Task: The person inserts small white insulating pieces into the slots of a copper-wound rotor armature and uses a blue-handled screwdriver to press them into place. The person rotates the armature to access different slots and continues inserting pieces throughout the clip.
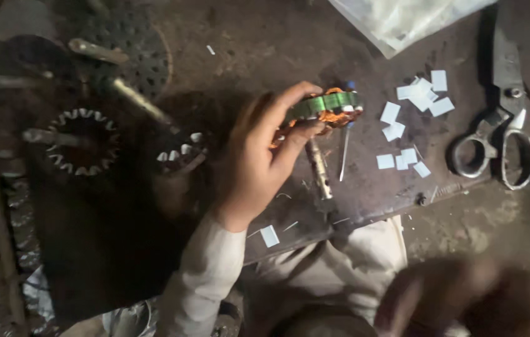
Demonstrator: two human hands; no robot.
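Copper-wound round motor stator with green band [327, 107] sits pinched in the left hand [258, 156] above the dark metal workbench [364, 200]; likely heavy, rigid, best gripped by its rim. Right hand [458, 299] blurs—grip unclear.

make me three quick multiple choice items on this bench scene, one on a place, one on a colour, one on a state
1. Where do the scissors lie?
A. far right of the work board
B. under the left hand
C. on the lap

2. What colour is the band around the wound stator?
A. blue
B. green
C. white

3. What is the left hand doing?
A. lying flat and empty
B. gripping the scissors
C. holding the stator above the board

Answers: 1 A, they rest beyond the white paper slips; 2 B, a green rim over copper windings; 3 C, fingers close on it. The right hand is blurred.
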